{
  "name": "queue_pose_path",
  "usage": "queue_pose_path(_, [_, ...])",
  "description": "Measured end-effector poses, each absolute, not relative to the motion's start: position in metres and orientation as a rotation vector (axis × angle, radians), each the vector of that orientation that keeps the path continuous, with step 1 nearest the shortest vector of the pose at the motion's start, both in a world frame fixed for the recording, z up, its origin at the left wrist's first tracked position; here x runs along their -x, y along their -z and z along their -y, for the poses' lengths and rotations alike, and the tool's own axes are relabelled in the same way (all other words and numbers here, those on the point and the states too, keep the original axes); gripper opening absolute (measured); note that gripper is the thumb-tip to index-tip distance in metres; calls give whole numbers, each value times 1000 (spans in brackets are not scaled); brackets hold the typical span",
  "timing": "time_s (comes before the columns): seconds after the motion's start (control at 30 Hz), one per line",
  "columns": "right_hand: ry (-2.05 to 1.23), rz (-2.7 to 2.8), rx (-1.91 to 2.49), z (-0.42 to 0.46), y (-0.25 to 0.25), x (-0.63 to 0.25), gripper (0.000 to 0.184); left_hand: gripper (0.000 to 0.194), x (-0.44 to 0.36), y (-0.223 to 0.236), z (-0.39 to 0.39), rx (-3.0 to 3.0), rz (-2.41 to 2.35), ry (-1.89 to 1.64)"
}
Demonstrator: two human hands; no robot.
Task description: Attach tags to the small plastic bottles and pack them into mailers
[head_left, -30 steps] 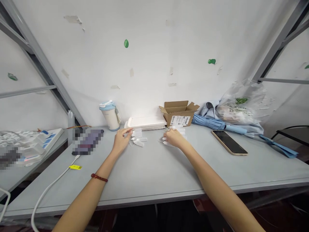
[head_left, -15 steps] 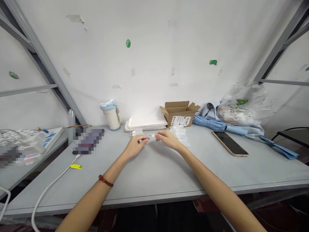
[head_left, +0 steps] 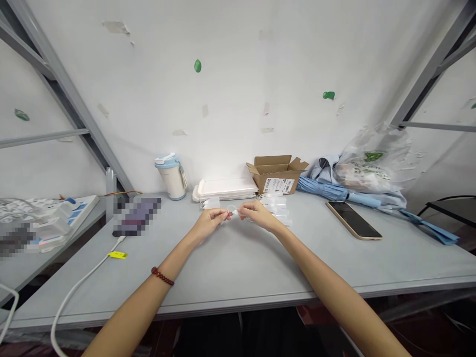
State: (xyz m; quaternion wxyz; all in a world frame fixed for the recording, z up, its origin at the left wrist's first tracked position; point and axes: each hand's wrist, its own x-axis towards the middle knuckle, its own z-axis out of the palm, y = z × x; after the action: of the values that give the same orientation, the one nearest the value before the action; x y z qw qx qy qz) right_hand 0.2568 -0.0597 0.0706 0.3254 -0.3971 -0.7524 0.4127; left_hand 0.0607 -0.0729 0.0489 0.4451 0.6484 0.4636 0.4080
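My left hand (head_left: 208,222) and my right hand (head_left: 256,214) meet above the middle of the grey table (head_left: 238,263). Both pinch a small white part (head_left: 233,213) held between their fingertips; its exact shape is too small to make out. A red bead bracelet (head_left: 162,276) circles my left wrist. Several small white parts (head_left: 211,202) lie just behind my left hand, and more of these small pieces (head_left: 277,206) lie behind my right hand.
At the back stand a white and blue cup (head_left: 171,176), stacked white trays (head_left: 225,189) and an open cardboard box (head_left: 277,173). A phone (head_left: 353,219), a blue umbrella (head_left: 334,191) and a plastic bag (head_left: 372,158) lie right. A white cable (head_left: 80,290) runs left.
Both hands left the two piles of white parts and came together at the table's middle. They now pinch one small white part between them.
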Motion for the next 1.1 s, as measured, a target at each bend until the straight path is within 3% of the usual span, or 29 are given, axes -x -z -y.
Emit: queue_pose_path(1.1, [-1064, 1957, 1008, 63, -72, -256, 29, 35, -59, -53, 76, -1562, -1112, -1023])
